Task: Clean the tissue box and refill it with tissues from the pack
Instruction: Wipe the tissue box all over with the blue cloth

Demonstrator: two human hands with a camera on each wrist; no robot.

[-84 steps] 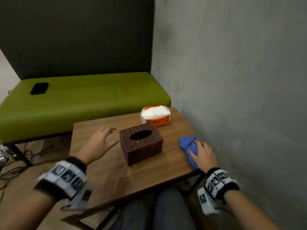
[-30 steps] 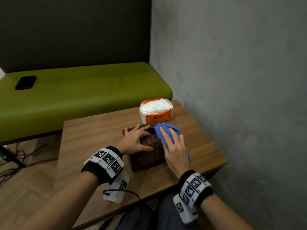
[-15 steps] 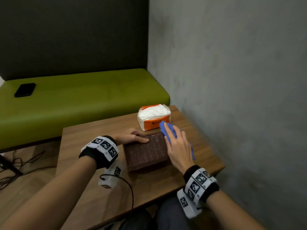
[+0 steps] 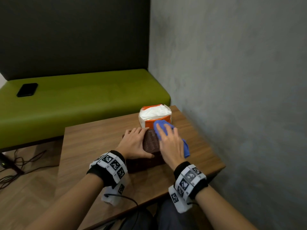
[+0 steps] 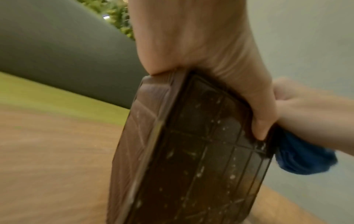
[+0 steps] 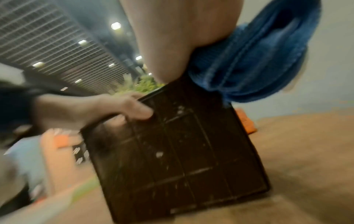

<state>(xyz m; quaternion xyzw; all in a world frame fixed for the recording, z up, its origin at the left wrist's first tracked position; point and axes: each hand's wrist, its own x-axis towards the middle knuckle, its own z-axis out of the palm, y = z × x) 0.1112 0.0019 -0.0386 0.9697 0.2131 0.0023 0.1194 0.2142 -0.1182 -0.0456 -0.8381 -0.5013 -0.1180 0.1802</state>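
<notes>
The brown woven tissue box (image 4: 150, 141) is tipped up on the wooden table (image 4: 93, 146), its dusty ribbed bottom (image 5: 201, 151) facing me. My left hand (image 4: 132, 143) grips its left side, with the thumb (image 6: 138, 112) curled onto the bottom face (image 6: 182, 151). My right hand (image 4: 169, 143) lies flat with fingers spread, pressing the blue cloth (image 4: 162, 126) on the box's upward woven face. Part of the cloth (image 6: 249, 60) hangs off the right side. The orange tissue pack (image 4: 155, 113), open with white tissues showing, stands just behind the box.
A grey wall (image 4: 232, 80) runs close along the table's right edge. The green bench (image 4: 83, 100) behind the table carries a black phone (image 4: 27, 89). Cables (image 4: 20, 163) lie on the floor at left. My knees are under the near table edge.
The box was upright with its slot on top and now lies tipped over. My left hand shifted to grip its side. My right hand slid the cloth along the box toward the pack.
</notes>
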